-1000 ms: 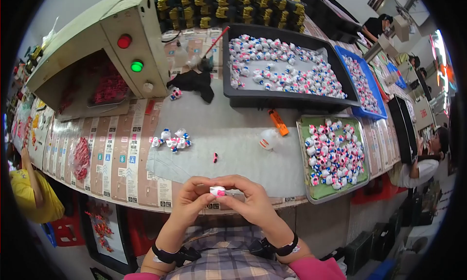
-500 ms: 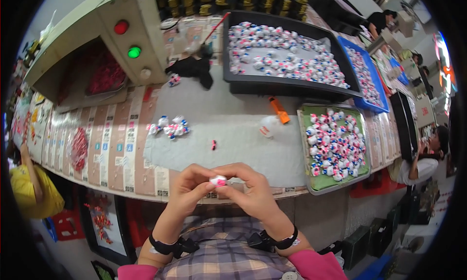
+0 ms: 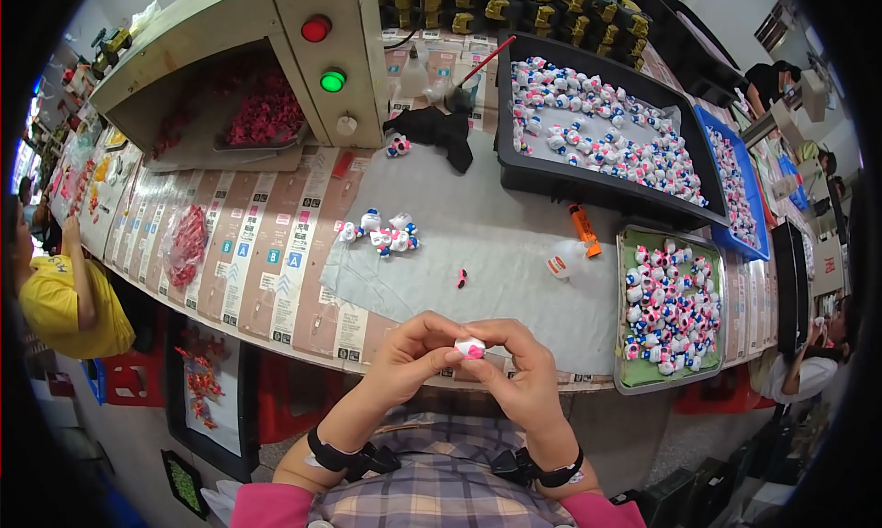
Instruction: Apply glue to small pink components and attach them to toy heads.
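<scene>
Light is soft and even, a round green lamp (image 3: 333, 80) glows at eleven o'clock, and fisheye distortion bends the black-cornered edges.

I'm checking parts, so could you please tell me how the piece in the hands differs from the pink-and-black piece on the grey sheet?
The held piece is gripped by the left hand and right hand, while the loose piece lies on the grey sheet. The held piece looks mostly white and chunkier; the loose piece looks black and pink, and slimmer. Both carry pink.
</scene>
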{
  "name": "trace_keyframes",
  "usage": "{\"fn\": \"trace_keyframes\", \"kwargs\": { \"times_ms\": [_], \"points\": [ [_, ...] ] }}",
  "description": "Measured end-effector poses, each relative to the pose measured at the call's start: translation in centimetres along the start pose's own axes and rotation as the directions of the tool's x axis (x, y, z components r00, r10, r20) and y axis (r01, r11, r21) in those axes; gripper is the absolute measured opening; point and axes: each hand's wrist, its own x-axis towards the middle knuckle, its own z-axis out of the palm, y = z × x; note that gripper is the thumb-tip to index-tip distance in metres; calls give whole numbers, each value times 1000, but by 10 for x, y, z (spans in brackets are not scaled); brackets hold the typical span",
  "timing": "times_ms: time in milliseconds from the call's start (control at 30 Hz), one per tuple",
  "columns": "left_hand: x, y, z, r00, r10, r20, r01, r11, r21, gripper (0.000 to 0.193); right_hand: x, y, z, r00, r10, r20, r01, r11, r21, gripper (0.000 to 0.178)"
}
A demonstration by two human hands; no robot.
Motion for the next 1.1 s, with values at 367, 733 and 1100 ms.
{"fn": "trace_keyframes", "kwargs": {
  "times_ms": [367, 733, 1100],
  "points": [
    [-2, 2, -1, 1000, 0, 22, -1, 997, 71, 18, -3, 5, 0, 999, 51, 20, -52, 994, 91, 26],
    [-4, 5, 0, 999, -22, 25, 20, 997, 71, 19, -3, 6, -4, 994, 80, 79, -98, 961, 259, 24],
    [0, 0, 3, 993, -116, 7, 114, 986, 125, 24, -1, 0, -16, 967, 192, 165, -234, 925, 299, 25]
  ]
}}
